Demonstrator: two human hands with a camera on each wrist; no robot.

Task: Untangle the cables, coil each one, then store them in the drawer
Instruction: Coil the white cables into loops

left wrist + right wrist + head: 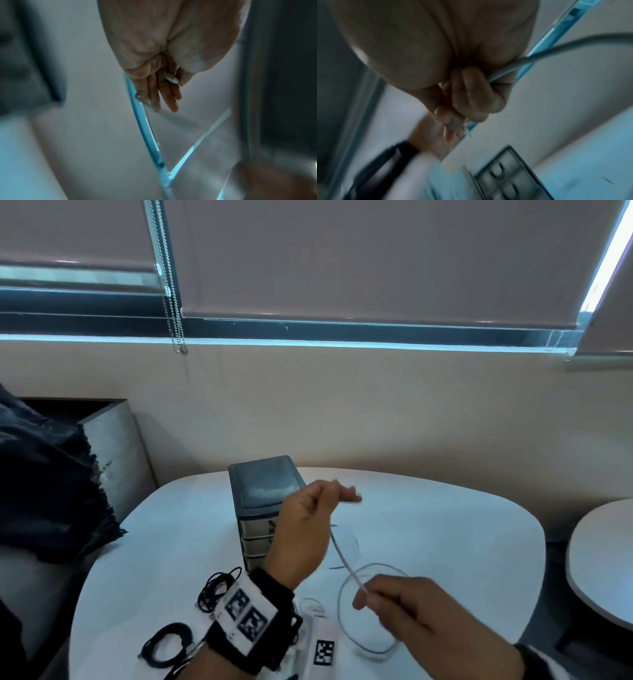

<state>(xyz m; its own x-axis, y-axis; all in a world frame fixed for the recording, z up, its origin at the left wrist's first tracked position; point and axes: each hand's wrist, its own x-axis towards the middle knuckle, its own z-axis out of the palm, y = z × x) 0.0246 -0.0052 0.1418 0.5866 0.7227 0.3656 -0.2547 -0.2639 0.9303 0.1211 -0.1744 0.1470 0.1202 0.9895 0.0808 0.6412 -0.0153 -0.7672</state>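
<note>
My left hand [305, 529], raised above the white desk [462, 535], pinches one end of the white cable [342, 556] between thumb and forefinger, its plug [172, 79] showing in the left wrist view, the other fingers [169, 98] straight. The cable runs taut down to my right hand [407, 601], whose grip is curled around it with the thumb pressed against the forefinger. Below that grip the cable hangs in a round loop [373, 611] just above the desk. Two coiled black cables [219, 587] lie at the desk's near left edge, beside my left wrist. A small dark drawer unit [263, 508], its drawers closed, stands behind my left hand. My wristband carries black-and-white square markers [245, 611]; no writing is readable. Beyond: a beige wall [376, 405] and lowered roller blinds [359, 258].
</note>
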